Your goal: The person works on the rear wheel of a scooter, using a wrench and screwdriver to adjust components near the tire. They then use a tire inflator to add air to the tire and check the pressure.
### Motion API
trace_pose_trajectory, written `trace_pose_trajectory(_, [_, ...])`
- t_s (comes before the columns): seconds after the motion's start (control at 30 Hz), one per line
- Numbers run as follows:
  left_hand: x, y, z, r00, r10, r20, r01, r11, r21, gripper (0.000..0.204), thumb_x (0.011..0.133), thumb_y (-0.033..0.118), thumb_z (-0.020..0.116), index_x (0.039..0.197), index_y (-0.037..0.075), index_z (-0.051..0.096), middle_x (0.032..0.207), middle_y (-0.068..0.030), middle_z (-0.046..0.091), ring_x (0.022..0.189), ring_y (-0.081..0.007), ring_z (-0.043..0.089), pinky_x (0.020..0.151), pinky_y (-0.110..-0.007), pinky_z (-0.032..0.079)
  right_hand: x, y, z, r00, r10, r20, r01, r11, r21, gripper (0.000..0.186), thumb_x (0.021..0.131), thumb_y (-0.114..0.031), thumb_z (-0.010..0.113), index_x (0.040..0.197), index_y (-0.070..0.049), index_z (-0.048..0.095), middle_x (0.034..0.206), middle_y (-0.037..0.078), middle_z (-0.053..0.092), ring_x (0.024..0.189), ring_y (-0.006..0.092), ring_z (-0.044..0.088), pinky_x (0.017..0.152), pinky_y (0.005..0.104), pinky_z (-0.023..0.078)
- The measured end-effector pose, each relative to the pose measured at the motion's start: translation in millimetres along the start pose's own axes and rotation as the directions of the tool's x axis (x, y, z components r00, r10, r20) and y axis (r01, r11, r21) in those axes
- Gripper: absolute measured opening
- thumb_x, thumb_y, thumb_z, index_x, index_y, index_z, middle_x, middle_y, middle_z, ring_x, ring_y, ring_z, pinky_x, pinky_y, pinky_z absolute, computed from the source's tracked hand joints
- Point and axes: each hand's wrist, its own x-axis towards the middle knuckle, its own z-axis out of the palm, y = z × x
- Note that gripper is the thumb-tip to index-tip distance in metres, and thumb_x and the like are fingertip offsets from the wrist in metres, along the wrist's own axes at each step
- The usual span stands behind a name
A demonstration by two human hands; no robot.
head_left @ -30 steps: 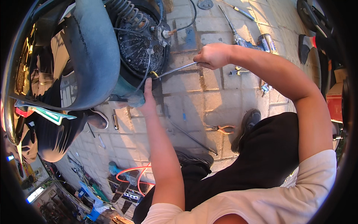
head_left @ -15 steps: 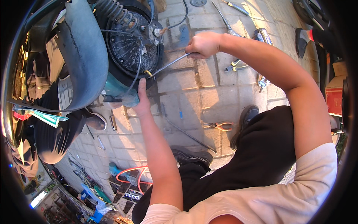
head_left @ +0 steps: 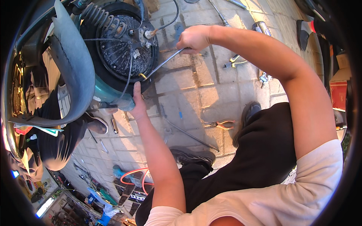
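A scooter wheel [head_left: 126, 49] with a dusty black hub lies tilted at the upper left, its black tyre around it. My right hand [head_left: 194, 38] is closed around one end of a slim metal rod [head_left: 164, 63]. The rod's far end meets the lower right edge of the wheel, beside a small yellow piece [head_left: 143, 76]. My left hand [head_left: 138, 101] grips the end of the teal mudguard [head_left: 107, 91] below the tyre; its thumb points up along the rubber and its other fingers are mostly hidden. A thin cable [head_left: 129, 77] hangs across the hub.
A coil spring [head_left: 98, 17] and a grey curved panel [head_left: 73, 71] flank the wheel. On the paving lie orange-handled pliers [head_left: 222, 124], yellow-handled pliers [head_left: 235, 61], a thin dark hose [head_left: 192, 135] and a spray can [head_left: 261, 28]. Another person's shoe [head_left: 97, 124] is at left.
The wheel, both my hands and the rod have shifted a little to the left in view, partly with a head turn. The grip of each hand looks the same.
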Motion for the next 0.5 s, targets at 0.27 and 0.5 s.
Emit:
trace_pose_trajectory(0.27, [-19.7,0.1,28.0,0.955,-0.088,-0.284,0.125,0.985,0.115,0.079,0.071,0.035,0.085,0.125,-0.011,0.049,0.131,-0.0209,0.052,0.113,-0.0279,0.052,0.101,-0.038,0.040,-29.3,-72.5,8.6,0.960,0.266,0.085,-0.279,0.933,0.227,0.025,0.086,-0.022,0.058,0.081,0.002,0.061,0.074,0.024,0.062,0.073,0.0422,0.062,0.066,0.0490,0.051])
trace_pose_trajectory(0.5, [-24.0,-1.4,51.2,0.908,-0.211,-0.361,0.158,0.973,-0.170,0.075,0.069,0.028,0.086,0.122,-0.014,0.051,0.127,-0.0206,0.055,0.110,-0.0280,0.055,0.097,-0.037,0.043,-42.3,-116.0,36.0,0.932,0.362,0.001,-0.315,0.809,0.496,0.020,0.089,-0.016,0.058,0.080,0.003,0.056,0.068,0.024,0.059,0.066,0.0434,0.059,0.059,0.0493,0.047])
